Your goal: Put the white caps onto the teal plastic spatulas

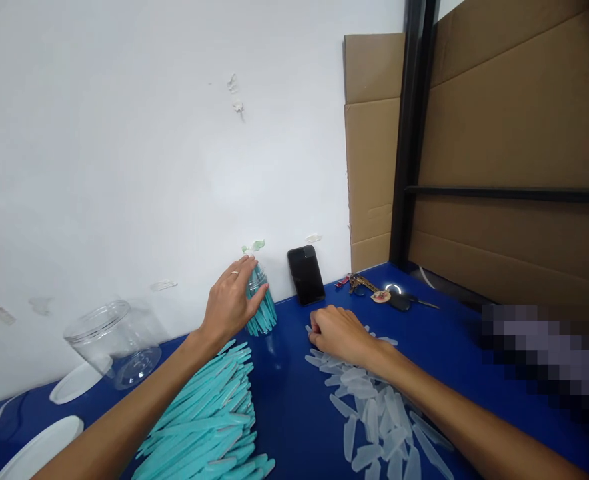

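My left hand is closed round the upper part of a small clear jar, thumb on its right side. Slim teal sticks that look like eyebrow razors stand packed upright inside it. A large heap of the same teal razors lies below, partly behind my left forearm. My right hand rests on the far end of a pile of frosted, see-through plastic covers. Its fingers are curled together, and whatever they pinch is hidden.
A large clear jar stands tilted-looking at the left, near two white lids. A black phone leans on the wall. Keys lie right of it on the blue table. Cardboard and a black frame border the right.
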A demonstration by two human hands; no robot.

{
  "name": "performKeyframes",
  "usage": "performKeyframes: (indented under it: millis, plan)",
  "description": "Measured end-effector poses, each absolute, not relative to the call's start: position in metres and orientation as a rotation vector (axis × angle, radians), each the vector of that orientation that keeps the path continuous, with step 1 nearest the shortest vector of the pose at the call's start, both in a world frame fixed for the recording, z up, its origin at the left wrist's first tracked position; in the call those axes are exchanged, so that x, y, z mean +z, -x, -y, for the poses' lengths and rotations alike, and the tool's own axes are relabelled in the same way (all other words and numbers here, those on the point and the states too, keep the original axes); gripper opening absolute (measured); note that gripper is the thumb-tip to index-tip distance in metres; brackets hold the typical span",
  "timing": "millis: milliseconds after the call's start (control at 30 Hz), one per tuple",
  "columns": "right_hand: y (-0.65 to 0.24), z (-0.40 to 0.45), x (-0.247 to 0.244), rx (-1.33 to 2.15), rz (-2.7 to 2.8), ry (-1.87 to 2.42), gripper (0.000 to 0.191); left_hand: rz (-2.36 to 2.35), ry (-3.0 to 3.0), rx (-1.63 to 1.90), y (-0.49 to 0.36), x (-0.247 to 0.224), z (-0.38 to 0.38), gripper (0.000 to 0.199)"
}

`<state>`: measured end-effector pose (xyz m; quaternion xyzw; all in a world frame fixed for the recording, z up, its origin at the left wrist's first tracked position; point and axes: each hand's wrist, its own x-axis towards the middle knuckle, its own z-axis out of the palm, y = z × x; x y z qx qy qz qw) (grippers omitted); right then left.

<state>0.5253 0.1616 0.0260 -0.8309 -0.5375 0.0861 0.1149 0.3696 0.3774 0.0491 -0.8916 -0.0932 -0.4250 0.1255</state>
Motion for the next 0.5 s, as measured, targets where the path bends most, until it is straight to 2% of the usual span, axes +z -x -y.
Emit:
performKeyframes:
  millis: [200, 333, 500]
  plan:
    - [-0.526, -0.161, 0.024, 0.238, 1.575, 2.411, 0.017, 0.334, 2.578, -1.13, -0.37, 0.054, -0.362, 0.046]
    - [-0.526, -0.161, 0.022, 0.222, 1.58, 2.415, 0.018, 0.407, 2.562, -0.95, -0.35, 0.073, -0.351, 0.06]
    - [-0.526, -0.163, 0.021, 0.247, 1.593, 2.39, 0.017, 0.888, 2.428, -0.888, -0.271, 0.104, -0.372, 0.067]
